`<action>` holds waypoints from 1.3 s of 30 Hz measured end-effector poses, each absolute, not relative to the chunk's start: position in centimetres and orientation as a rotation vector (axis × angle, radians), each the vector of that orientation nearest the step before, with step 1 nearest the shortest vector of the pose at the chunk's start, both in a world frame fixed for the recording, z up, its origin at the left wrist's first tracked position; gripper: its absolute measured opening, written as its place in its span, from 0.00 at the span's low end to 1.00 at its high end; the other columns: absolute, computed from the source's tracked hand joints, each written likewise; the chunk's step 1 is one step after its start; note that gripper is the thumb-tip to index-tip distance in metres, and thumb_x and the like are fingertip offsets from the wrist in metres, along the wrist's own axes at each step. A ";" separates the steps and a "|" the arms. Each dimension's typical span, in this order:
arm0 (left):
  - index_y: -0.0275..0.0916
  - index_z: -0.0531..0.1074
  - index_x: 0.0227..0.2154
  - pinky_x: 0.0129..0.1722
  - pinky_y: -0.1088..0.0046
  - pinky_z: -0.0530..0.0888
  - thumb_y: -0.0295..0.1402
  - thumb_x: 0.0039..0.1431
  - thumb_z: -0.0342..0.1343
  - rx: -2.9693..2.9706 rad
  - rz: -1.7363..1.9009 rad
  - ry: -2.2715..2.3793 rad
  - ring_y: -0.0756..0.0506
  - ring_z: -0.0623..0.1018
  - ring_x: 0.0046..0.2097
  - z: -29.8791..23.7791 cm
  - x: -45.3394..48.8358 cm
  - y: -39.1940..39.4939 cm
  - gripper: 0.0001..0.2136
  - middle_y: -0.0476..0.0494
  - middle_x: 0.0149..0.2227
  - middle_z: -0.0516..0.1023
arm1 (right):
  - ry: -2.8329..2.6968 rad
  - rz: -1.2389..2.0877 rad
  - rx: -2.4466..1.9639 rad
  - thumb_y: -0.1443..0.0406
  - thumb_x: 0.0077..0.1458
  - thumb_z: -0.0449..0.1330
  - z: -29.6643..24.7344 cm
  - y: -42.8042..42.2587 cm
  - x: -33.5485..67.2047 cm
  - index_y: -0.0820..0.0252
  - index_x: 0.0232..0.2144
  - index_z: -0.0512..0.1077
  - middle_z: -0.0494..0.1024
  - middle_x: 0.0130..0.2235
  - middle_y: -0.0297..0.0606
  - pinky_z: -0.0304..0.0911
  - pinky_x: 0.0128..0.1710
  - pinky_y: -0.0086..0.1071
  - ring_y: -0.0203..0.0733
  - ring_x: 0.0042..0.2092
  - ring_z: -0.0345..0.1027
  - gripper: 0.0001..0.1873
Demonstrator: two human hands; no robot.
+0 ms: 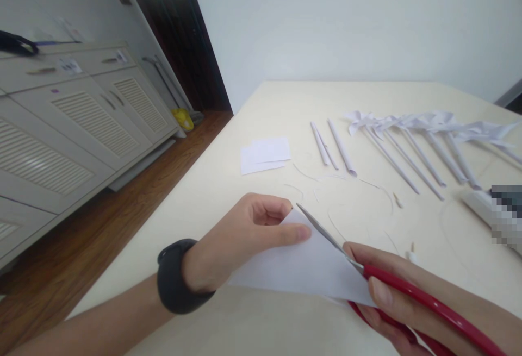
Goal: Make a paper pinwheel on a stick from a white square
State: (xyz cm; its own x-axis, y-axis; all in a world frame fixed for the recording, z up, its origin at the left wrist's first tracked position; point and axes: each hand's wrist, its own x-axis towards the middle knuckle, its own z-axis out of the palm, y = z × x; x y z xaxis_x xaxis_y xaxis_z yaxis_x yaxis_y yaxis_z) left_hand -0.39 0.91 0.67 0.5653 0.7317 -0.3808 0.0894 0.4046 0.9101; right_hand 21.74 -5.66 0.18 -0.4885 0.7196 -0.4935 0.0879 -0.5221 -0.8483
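My left hand (261, 231), with a dark band on its wrist, pinches a white sheet of paper (297, 269) near its upper corner, thumb on top. My right hand (391, 291) grips a pair of scissors (411, 291) with red handles. One metal blade lies over the paper's upper edge, its tip beside my left fingertips. The lower blade is hidden behind the paper, so how wide the scissors stand apart does not show.
Flat paper pieces (267, 152) lie at the table's left. Rolled paper tubes (341, 147) rest mid-table, and pinwheel-like paper shapes on sticks (424, 127) line the right. Thin paper strips (359, 182) and small white-tipped bits (398, 200) are scattered nearer.
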 end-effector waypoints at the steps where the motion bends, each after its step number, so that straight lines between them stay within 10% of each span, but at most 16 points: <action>1: 0.33 0.71 0.26 0.26 0.77 0.65 0.37 0.48 0.60 1.098 0.485 0.900 0.52 0.71 0.27 0.7 -0.4 0.9 0.10 0.47 0.26 0.73 | -1.239 2.026 -1.297 0.54 0.54 0.55 0.4 -5.7 21.7 0.54 0.41 0.66 0.66 0.25 0.32 0.58 0.24 0.27 0.32 0.21 0.57 0.15; 19: 0.32 0.72 0.26 0.26 0.76 0.65 0.37 0.48 0.61 1.112 0.465 0.933 0.51 0.72 0.28 0.5 -0.3 0.7 0.11 0.45 0.27 0.75 | -1.542 1.970 -1.240 0.44 0.51 0.48 -0.2 -5.1 20.3 0.57 0.21 0.60 0.58 0.17 0.27 0.43 0.16 0.28 0.27 0.15 0.45 0.24; 39: 0.33 0.74 0.25 0.26 0.78 0.67 0.34 0.49 0.60 1.110 0.453 0.890 0.51 0.73 0.28 0.7 -0.3 0.7 0.07 0.46 0.27 0.76 | -1.006 2.140 -1.340 0.55 0.53 0.56 -0.2 -6.1 21.0 0.58 0.34 0.68 0.66 0.24 0.29 0.52 0.18 0.20 0.24 0.18 0.52 0.12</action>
